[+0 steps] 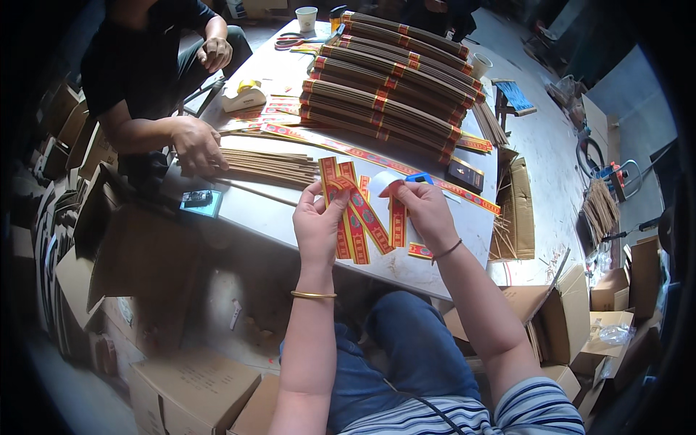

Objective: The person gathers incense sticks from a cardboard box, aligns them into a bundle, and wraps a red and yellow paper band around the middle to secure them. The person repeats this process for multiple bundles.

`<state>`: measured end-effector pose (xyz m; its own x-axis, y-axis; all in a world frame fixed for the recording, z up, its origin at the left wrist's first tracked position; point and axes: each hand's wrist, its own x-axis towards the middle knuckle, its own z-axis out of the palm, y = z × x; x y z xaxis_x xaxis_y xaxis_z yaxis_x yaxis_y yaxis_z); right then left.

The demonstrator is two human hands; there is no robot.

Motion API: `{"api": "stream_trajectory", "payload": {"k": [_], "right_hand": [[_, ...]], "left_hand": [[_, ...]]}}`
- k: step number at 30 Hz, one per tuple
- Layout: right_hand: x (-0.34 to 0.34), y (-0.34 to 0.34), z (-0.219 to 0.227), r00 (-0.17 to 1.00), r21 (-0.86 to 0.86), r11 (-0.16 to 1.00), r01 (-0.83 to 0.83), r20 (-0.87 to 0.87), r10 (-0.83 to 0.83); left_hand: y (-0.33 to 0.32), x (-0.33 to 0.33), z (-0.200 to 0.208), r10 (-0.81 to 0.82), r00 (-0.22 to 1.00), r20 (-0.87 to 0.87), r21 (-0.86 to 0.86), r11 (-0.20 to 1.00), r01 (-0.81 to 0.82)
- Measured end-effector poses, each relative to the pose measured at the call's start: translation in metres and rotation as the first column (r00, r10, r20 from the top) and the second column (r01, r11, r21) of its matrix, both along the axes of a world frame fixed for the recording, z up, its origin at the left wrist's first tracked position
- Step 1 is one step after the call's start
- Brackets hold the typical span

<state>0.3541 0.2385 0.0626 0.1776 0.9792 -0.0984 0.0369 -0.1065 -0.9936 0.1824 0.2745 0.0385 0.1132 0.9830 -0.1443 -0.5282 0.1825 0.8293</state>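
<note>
Friend: Where are your paper strips?

Me: The red and yellow strips (368, 219) are up in front of me, over the near side of the white worktop (275, 215). My left fingers (336, 207) pinch a fan of them near the top. My right fingers (418, 193) pinch the end of one more strip (396, 225).

Friend: Why hold them like that?

Me: I guess a pinch up top lets the long parts hang down. The fan looks spread so they don't all hide each other.

Friend: Why is the big pile (384, 87) of brown stick bundles farther back?

Me: I think it leaves room near me. The loose sticks (268, 168) lie to the left, right by the other person's hand (198, 148), which seems handy for them.

Friend: How many things can you count?

Me: Two paper cups (307, 19), one pair of scissors (288, 42), one tape holder (245, 96), one dark box (464, 175) and one gold band (313, 294) on my left arm. The pile has at least five bundles. My fan has maybe three strips or more, but they overlap, so I can't be sure.
</note>
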Motion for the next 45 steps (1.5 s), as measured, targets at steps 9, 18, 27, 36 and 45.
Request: {"api": "stream_trajectory", "payload": {"k": [9,18,27,36,45], "right_hand": [[-0.003,-0.006,0.004,0.994,-0.035,0.995,-0.089,0.061,0.091],[-0.054,-0.010,-0.051,0.991,0.000,0.997,-0.080,-0.108,0.080],[-0.019,-0.016,-0.033,0.942,-0.265,0.964,0.020,0.327,0.071],[0.015,-0.122,-0.026,0.567,-0.034,0.998,-0.057,0.821,0.061],[0.007,-0.130,-0.030,0.620,0.117,0.989,-0.085,0.784,-0.039]], "left_hand": [[0.000,-0.001,0.004,-0.040,0.997,0.068,-0.066,0.997,0.045],[-0.004,0.018,-0.025,0.004,0.972,0.235,-0.130,0.991,0.027],[0.004,-0.007,-0.020,-0.160,0.914,-0.372,-0.100,0.986,0.132],[-0.030,0.024,-0.027,-0.082,0.435,-0.897,0.120,0.900,0.418],[-0.008,0.009,-0.052,0.347,-0.004,-0.938,0.335,0.907,0.255]]}}
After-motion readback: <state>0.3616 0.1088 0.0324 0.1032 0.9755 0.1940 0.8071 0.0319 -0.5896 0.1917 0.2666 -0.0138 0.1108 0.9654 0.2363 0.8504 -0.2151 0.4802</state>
